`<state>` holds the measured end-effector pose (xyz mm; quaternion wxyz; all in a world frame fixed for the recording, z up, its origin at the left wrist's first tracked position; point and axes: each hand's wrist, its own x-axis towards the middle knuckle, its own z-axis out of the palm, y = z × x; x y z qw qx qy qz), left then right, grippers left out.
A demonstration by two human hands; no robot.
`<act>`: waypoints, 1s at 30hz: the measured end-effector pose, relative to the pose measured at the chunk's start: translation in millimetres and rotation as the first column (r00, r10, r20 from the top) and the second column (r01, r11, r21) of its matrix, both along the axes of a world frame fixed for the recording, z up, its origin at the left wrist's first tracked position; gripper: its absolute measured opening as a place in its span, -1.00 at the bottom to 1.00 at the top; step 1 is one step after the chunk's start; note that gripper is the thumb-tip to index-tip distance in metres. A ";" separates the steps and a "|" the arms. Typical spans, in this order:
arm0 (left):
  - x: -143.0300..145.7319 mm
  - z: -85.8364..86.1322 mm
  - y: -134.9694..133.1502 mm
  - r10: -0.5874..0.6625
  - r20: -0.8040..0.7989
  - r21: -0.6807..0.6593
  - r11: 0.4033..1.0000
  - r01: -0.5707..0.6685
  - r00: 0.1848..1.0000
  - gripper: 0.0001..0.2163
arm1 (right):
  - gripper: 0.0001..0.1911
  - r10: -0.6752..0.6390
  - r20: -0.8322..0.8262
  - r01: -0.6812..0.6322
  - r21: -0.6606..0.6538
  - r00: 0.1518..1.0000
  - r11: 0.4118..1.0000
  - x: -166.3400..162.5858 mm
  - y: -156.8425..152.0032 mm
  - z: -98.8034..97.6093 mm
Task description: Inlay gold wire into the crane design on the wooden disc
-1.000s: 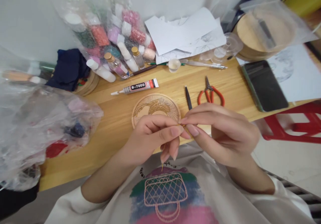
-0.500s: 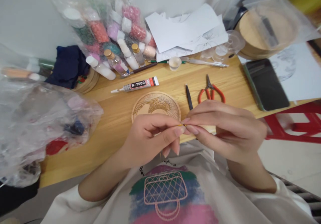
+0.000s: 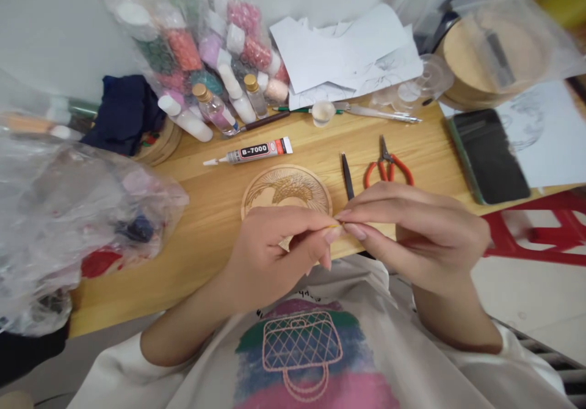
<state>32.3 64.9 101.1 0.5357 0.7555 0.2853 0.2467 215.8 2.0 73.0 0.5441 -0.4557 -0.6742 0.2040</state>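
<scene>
My left hand [image 3: 279,256] is closed in a pinch, thumb against index finger, on a thin yellow strand [image 3: 333,226]. Fingertip to fingertip with it, my right hand [image 3: 416,232] pinches the same spot, and a tiny yellow bit shows between its thumb and index finger. Whether the strand is wire or thread I cannot tell, as the fingers cover most of it. Behind my left hand lies a round carved wooden disc [image 3: 286,184], partly covered. Black tweezers [image 3: 347,176] and red-handled pliers [image 3: 388,163] lie just beyond my right hand.
A B-7000 glue tube [image 3: 256,150] lies beyond the disc. Small bottles [image 3: 215,108], a little white cup [image 3: 323,113] and papers [image 3: 339,55] line the back. Plastic bags [image 3: 91,213] crowd the left; a phone [image 3: 492,155] and wooden rounds [image 3: 494,55] are at right.
Both hands stay fingertip to fingertip, with only a slight shift of the fingers. A yellow end hanging below my left hand no longer shows. The view has moved a little.
</scene>
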 end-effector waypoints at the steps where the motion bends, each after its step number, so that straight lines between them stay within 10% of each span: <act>1: -0.2 -0.1 0.2 0.000 -0.002 0.043 0.999 0.000 1.000 -0.76 | -0.74 0.004 0.001 -0.004 0.000 1.000 1.000 0.3 0.1 -0.3; 30: -1.4 -6.1 -1.3 0.016 0.010 0.250 0.968 -0.018 1.000 -0.82 | -0.69 -0.064 -0.150 0.054 -0.066 0.987 0.996 -6.0 -3.4 -4.4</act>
